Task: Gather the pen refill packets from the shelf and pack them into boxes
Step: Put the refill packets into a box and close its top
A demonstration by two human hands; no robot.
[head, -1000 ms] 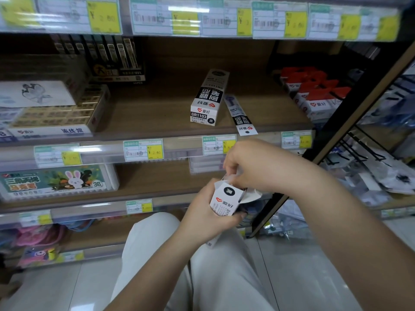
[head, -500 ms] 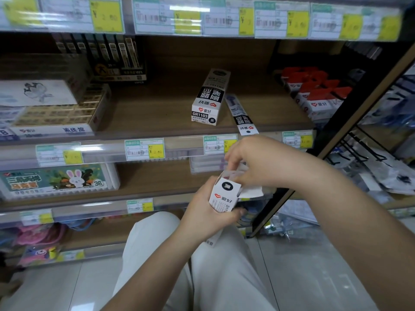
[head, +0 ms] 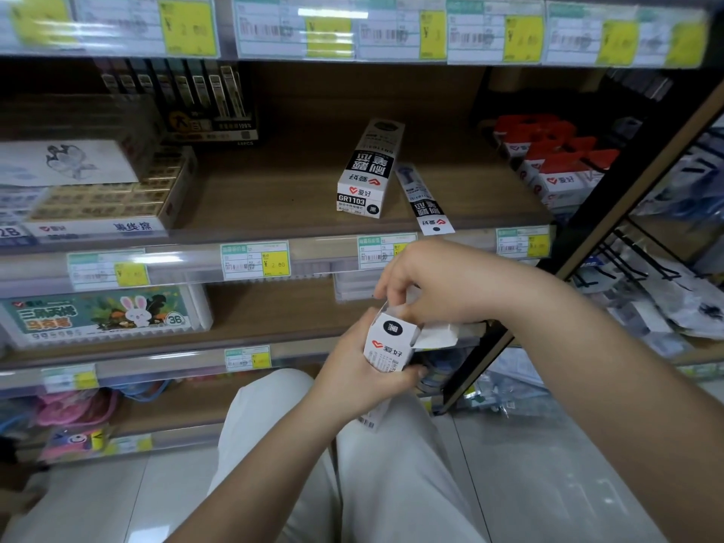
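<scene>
My left hand [head: 354, 370] grips a small white refill box [head: 386, 346] upright in front of the shelves, its top flaps open. My right hand [head: 435, 286] hovers over the box's open top, fingers pinching at a flap; whatever is under the fingers is hidden. On the middle wooden shelf [head: 282, 197] lies a second white-and-black refill box [head: 368, 170] marked GR1103. Beside it on the right lies a single flat pen refill packet [head: 423, 201], reaching the shelf's front edge.
Red-topped white boxes [head: 548, 158] fill the shelf's right end. Eraser boxes [head: 105, 197] and a black pen display [head: 188, 103] stand at the left. A rabbit-print case [head: 102, 315] lies one shelf lower. A black wire rack [head: 642, 260] hangs at the right. My knees [head: 313, 444] are below.
My right hand's fingers have shifted slightly over the box's top flaps. The box stays in my left hand, and the shelf items have not moved.
</scene>
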